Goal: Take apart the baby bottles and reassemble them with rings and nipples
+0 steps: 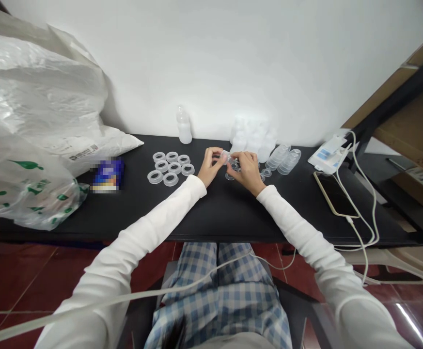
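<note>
White sleeves point(167, 213), clear plastic piece point(226, 157) pinched between left hand point(209, 167) and right hand point(245, 169)

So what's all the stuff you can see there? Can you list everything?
black table: 1, black, under most things
clear rings: 8, see-through, in rows left of the hands
bottle: 1, milky white, standing by the wall
bottle group: several, whitish, by the wall, hard to count
cup stacks: 2, see-through, right of the hands
white bag: 1, white, far left
printed bag: 1, white with green print, far left
blurred packet: 1, mostly blue, beside the bags
phone: 1, dark with pale edge, right side
small clear piece: 1, see-through, pinched by the fingers
left hand: 1, white sleeve, holding the piece
right hand: 1, white sleeve, holding the piece
</note>
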### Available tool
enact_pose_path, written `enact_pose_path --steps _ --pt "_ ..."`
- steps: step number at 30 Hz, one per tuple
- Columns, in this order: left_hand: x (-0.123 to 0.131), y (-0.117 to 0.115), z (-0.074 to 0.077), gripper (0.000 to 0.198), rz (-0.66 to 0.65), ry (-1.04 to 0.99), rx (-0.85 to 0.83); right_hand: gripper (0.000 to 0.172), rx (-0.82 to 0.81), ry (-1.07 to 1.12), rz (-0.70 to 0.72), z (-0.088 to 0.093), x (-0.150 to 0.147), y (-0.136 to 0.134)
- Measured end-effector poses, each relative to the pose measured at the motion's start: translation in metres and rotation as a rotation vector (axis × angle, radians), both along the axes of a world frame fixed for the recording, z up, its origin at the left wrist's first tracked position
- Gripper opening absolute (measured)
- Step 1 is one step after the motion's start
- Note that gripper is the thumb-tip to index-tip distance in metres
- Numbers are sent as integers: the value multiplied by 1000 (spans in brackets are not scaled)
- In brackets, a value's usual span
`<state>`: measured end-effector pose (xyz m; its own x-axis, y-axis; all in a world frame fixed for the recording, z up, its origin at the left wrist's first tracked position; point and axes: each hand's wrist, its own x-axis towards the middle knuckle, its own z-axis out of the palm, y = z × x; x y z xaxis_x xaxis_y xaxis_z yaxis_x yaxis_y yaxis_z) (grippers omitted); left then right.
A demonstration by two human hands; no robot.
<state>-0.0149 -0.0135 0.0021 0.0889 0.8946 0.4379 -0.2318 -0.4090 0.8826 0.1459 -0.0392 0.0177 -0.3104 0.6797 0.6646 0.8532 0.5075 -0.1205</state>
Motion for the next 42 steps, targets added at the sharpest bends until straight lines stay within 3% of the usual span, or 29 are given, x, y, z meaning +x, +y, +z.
enact_pose_path --steps 4,6,11,14,17,22,27,31,34,38,42 --pt "3 -5 -3 46 -226 -5 8 16 -5 70 32 -1 4 -2" --pt "3 -6 -1 42 -235 49 33 14 -13 80 36 -3 5 -1" --pt "3 -11 5 32 -154 85 -92 6 -61 79 55 -6 5 2" --pt "2 -12 7 26 -98 123 -125 11 -85 -32 115 -4 4 0" --pt "-3 -10 9 32 -35 170 -119 17 -79 -183 168 2 7 -2" --pt "-14 5 7 21 205 266 -156 13 -93 -131 126 14 31 -4" --pt "-18 17 -5 27 362 483 -19 15 -237 -54 130 21 58 -13" --pt "-19 19 -12 24 359 798 115 17 -267 -206 109 18 61 -26" --pt "-22 17 -12 13 436 981 113 16 -261 -349 47 13 57 -32" --pt "-25 13 -6 15 555 1016 106 17 -264 -424 -21 14 52 -36" --pt "-23 9 -4 19 530 1026 172 19 -187 -335 -3 34 40 -30"
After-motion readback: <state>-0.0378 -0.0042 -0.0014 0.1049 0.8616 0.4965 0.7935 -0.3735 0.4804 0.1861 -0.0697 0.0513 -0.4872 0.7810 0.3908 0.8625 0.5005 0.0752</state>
